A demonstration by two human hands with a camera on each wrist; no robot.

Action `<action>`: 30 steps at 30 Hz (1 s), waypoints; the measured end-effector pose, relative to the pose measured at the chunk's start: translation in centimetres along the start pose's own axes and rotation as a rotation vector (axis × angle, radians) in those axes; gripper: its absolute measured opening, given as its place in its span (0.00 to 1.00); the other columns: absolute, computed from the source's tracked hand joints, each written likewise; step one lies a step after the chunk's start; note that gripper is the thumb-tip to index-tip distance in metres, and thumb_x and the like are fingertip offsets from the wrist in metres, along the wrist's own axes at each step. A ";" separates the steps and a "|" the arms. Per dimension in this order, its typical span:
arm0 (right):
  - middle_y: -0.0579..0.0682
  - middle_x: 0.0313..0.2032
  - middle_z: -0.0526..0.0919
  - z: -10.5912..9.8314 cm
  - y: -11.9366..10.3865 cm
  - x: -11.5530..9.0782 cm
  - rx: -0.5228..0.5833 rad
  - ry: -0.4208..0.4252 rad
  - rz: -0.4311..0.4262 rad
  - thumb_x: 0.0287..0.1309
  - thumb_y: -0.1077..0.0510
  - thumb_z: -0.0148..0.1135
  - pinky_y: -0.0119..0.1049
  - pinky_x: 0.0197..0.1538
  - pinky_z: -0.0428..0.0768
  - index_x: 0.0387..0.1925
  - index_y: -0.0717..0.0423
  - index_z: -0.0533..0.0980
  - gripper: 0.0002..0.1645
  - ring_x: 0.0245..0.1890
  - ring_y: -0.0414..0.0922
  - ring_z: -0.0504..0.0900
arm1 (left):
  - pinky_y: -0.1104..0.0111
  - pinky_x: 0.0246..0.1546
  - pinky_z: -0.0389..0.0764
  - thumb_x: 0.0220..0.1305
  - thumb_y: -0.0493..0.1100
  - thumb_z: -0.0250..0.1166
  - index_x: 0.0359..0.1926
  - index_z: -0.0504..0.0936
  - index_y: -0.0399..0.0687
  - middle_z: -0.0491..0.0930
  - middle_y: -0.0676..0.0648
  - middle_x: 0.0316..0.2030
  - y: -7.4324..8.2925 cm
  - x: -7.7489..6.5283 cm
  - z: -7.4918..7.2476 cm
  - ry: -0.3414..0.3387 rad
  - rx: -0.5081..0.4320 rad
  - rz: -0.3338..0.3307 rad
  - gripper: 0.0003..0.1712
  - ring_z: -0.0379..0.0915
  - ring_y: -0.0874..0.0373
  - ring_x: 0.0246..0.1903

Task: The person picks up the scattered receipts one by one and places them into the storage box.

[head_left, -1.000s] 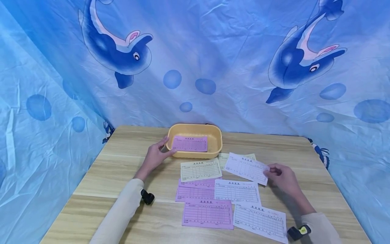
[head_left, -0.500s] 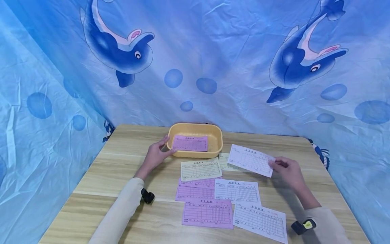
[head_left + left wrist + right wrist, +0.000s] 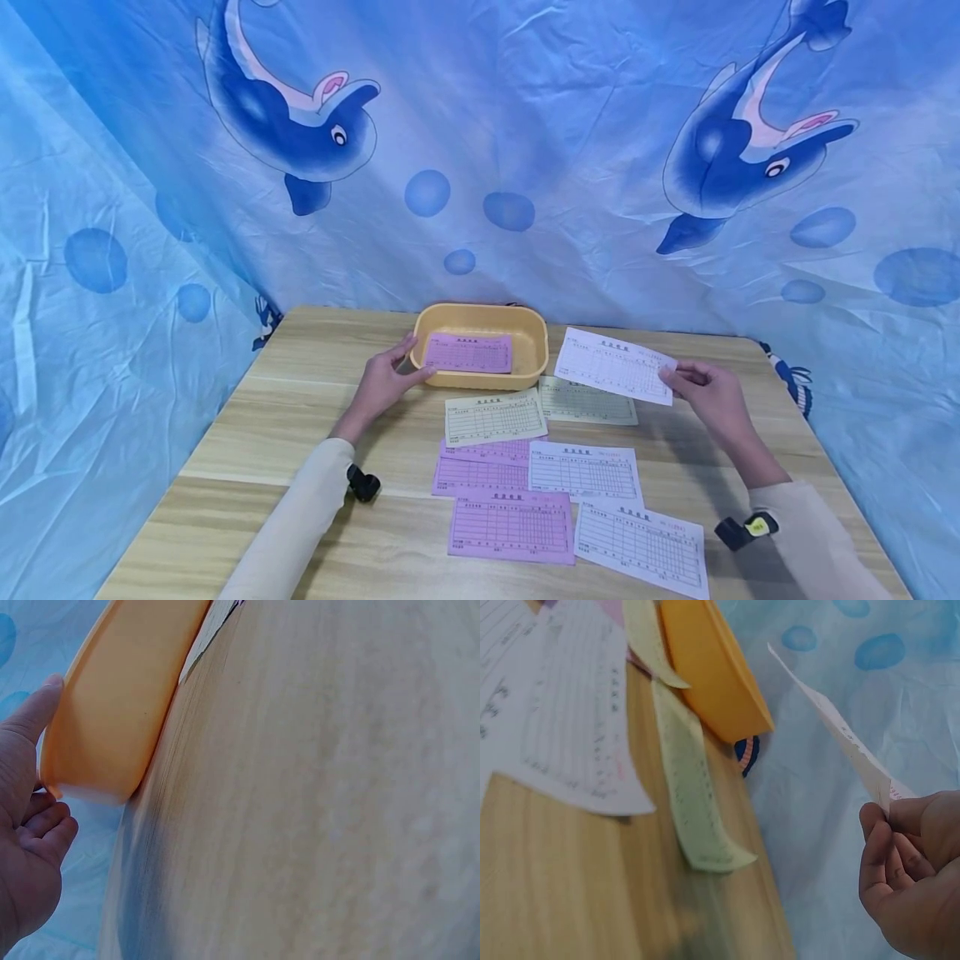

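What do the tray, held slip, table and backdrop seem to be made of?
Tray: probably plastic, smooth with a slight sheen; rounded, moulded-looking walls.
Held slip: thin paper, apparently matt, printed; fine edge, slight bend.
Table: wood or wood-look laminate, streaked with grain; the look leaves it open.
Backdrop: thin fabric or plastic sheeting, creased and faintly shiny.

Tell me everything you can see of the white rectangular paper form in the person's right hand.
The white rectangular paper form looks thin and bears a printed heading and a ruled grid, its small text unreadable. The right hand pinches its right end; nothing else visibly touches it. It is held tilted above the wood-grain table, right of the yellow-orange, plastic-looking basket, and overlaps a pale yellow paper form in the head view.
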State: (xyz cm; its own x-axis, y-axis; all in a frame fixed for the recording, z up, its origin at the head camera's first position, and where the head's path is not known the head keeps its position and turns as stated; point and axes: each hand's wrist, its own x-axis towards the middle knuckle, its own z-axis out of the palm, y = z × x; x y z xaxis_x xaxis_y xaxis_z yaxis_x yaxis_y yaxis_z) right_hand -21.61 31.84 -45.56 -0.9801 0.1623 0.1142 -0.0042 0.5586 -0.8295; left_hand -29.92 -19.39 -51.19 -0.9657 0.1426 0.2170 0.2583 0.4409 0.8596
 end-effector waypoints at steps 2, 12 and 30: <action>0.64 0.50 0.84 0.2 -0.4 0.4 0.012 0.002 -0.001 0.69 0.45 0.65 0.25 0.39 0.86 0.59 0.66 0.78 0.30 0.36 0.30 0.82 | 0.55 0.73 0.66 0.58 0.53 0.78 0.73 0.67 0.38 0.61 0.45 0.76 0.0 0.0 0.0 0.001 0.005 -0.002 0.48 0.57 0.47 0.75; 0.58 0.47 0.83 2.0 -2.5 2.6 0.116 -0.018 0.005 0.68 0.46 0.67 0.24 0.43 0.86 0.55 0.65 0.80 0.27 0.38 0.34 0.83 | 0.56 0.73 0.65 0.58 0.53 0.78 0.73 0.67 0.39 0.61 0.46 0.76 0.0 0.2 0.1 0.002 0.016 -0.015 0.49 0.57 0.48 0.76; 0.54 0.44 0.86 7.8 -7.6 7.5 0.307 -0.142 -0.028 0.63 0.52 0.72 0.33 0.47 0.88 0.52 0.66 0.80 0.24 0.39 0.38 0.86 | 0.56 0.72 0.67 0.58 0.52 0.78 0.73 0.68 0.37 0.63 0.45 0.75 0.0 0.6 0.3 0.017 0.017 -0.011 0.48 0.58 0.48 0.75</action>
State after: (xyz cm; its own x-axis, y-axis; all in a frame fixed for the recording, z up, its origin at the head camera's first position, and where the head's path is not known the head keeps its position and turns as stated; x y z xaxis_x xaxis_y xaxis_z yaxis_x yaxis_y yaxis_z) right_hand -30.51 22.47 -42.69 -0.9965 0.0232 0.0799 -0.0699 0.2863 -0.9556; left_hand -30.47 -19.01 -51.21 -0.9687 0.1229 0.2158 0.2482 0.4571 0.8541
